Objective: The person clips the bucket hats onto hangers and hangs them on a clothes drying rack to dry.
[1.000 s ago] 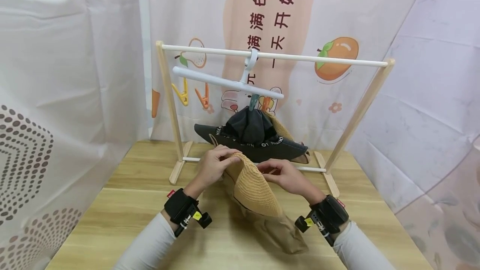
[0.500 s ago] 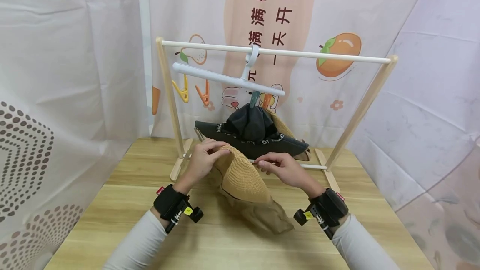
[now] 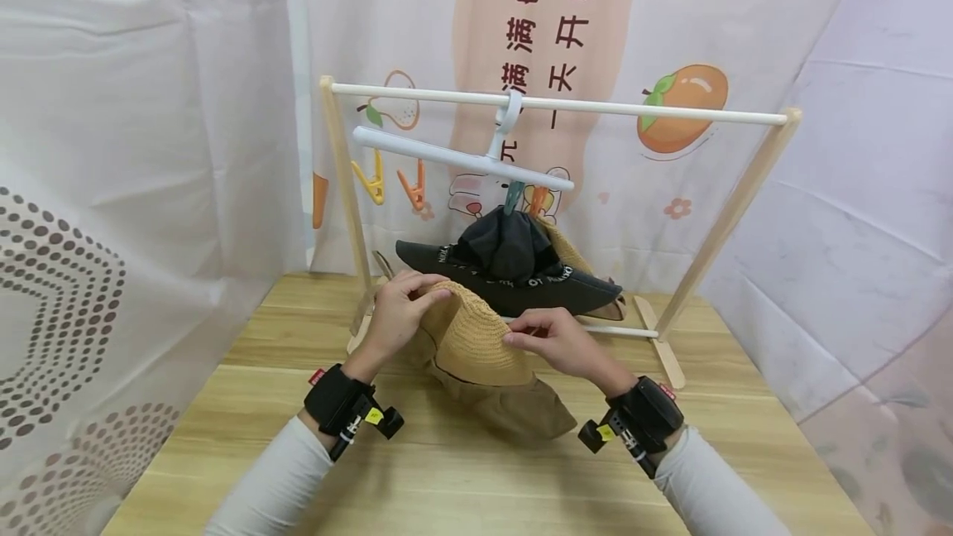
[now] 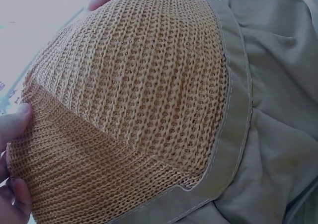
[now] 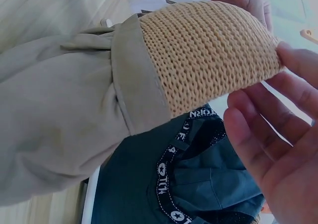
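A sun hat with a straw-coloured knitted crown and a khaki cloth brim is held tilted above the table. At the crown's upper left, my left hand pinches the knit between thumb and fingers. My right hand pinches the crown's right side; in the right wrist view its thumb and forefinger meet at the edge of the knit. Behind the hat, a dark bucket hat with white lettering hangs from a teal clip on the pale hanger.
The hanger hooks over the white bar of a wooden rack. A yellow clip and an orange clip dangle at its left. Another orange clip holds a second straw-coloured hat behind the dark one. Wooden table below.
The sun hat has shifted left and up, away from the table's front, with my left hand. My right hand, apart from the crown half a second ago, now pinches it.
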Action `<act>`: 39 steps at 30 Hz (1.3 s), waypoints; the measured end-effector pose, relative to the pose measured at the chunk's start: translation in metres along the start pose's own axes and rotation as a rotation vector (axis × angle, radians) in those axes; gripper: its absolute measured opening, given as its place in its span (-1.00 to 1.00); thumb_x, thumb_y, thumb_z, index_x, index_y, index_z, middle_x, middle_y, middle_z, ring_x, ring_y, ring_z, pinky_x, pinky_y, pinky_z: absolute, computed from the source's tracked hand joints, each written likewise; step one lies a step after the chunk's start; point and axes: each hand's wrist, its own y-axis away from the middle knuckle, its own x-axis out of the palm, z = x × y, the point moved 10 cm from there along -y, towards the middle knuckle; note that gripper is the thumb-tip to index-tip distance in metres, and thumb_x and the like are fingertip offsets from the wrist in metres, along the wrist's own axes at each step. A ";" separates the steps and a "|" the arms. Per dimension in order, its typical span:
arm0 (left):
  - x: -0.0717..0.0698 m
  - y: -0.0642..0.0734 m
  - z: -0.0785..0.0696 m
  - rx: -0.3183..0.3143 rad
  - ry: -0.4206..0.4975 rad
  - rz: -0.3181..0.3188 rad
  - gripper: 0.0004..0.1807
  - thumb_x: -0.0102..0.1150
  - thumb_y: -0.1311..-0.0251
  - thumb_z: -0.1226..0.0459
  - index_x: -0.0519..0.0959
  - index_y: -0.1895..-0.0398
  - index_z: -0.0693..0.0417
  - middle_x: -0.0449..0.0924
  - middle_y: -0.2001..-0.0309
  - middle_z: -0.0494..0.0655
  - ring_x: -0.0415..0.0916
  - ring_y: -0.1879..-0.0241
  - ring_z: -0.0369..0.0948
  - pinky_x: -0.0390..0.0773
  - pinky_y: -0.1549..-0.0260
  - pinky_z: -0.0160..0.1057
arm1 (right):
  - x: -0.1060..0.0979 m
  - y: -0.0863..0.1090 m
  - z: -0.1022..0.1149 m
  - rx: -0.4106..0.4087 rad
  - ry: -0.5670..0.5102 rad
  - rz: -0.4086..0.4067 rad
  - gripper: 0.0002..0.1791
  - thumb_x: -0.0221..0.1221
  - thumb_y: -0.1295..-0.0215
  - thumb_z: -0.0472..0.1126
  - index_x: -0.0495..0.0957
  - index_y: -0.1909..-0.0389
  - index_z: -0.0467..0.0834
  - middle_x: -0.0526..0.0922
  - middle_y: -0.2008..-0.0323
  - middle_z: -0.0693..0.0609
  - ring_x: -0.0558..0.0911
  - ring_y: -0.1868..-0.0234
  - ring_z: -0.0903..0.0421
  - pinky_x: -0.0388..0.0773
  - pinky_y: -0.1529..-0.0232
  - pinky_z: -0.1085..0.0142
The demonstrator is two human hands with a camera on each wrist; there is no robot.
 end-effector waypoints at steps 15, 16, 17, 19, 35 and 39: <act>-0.015 -0.012 -0.004 0.032 -0.037 -0.020 -0.80 0.27 -0.22 0.27 0.73 0.15 0.15 0.68 0.32 0.02 0.30 0.37 -0.22 0.29 0.40 -0.36 | -0.003 -0.022 0.020 -0.012 0.076 -0.046 -0.85 0.26 -0.30 -0.13 0.73 0.28 -0.13 0.71 0.35 0.01 0.52 0.40 0.25 0.51 0.33 0.41; -0.016 -0.013 -0.003 0.030 -0.037 -0.021 -0.80 0.26 -0.22 0.27 0.73 0.15 0.15 0.68 0.31 0.02 0.30 0.37 -0.22 0.29 0.40 -0.36 | -0.003 -0.023 0.021 -0.005 0.077 -0.048 -0.84 0.26 -0.30 -0.13 0.73 0.27 -0.13 0.71 0.34 0.00 0.53 0.39 0.24 0.52 0.33 0.41; -0.016 -0.013 -0.002 0.025 -0.035 -0.022 -0.80 0.26 -0.23 0.27 0.73 0.15 0.14 0.68 0.30 0.02 0.31 0.36 -0.22 0.29 0.40 -0.36 | -0.003 -0.024 0.021 0.001 0.077 -0.051 -0.83 0.26 -0.31 -0.13 0.73 0.26 -0.14 0.72 0.33 -0.01 0.54 0.38 0.24 0.53 0.32 0.41; -0.017 -0.015 -0.001 0.017 -0.030 -0.024 -0.80 0.25 -0.23 0.26 0.73 0.15 0.14 0.67 0.30 0.02 0.31 0.35 -0.21 0.29 0.39 -0.35 | -0.004 -0.026 0.022 0.003 0.080 -0.061 -0.82 0.25 -0.31 -0.13 0.73 0.24 -0.15 0.73 0.32 -0.03 0.56 0.38 0.24 0.54 0.31 0.41; -0.033 -0.027 0.005 -0.042 0.026 -0.044 -0.78 0.21 -0.28 0.27 0.70 0.11 0.19 0.53 0.39 0.06 0.26 0.42 -0.24 0.27 0.42 -0.39 | -0.011 -0.050 0.040 0.022 0.106 -0.141 -0.78 0.22 -0.34 -0.05 0.71 0.19 -0.10 0.68 0.40 0.04 0.49 0.46 0.14 0.44 0.46 0.36; -0.038 -0.029 0.009 -0.059 0.050 -0.057 -0.77 0.20 -0.28 0.26 0.70 0.11 0.22 0.55 0.37 0.09 0.25 0.47 -0.30 0.25 0.47 -0.43 | -0.012 -0.057 0.048 0.011 0.102 -0.153 -0.78 0.20 -0.36 -0.06 0.72 0.19 -0.10 0.67 0.40 0.05 0.48 0.46 0.15 0.43 0.47 0.36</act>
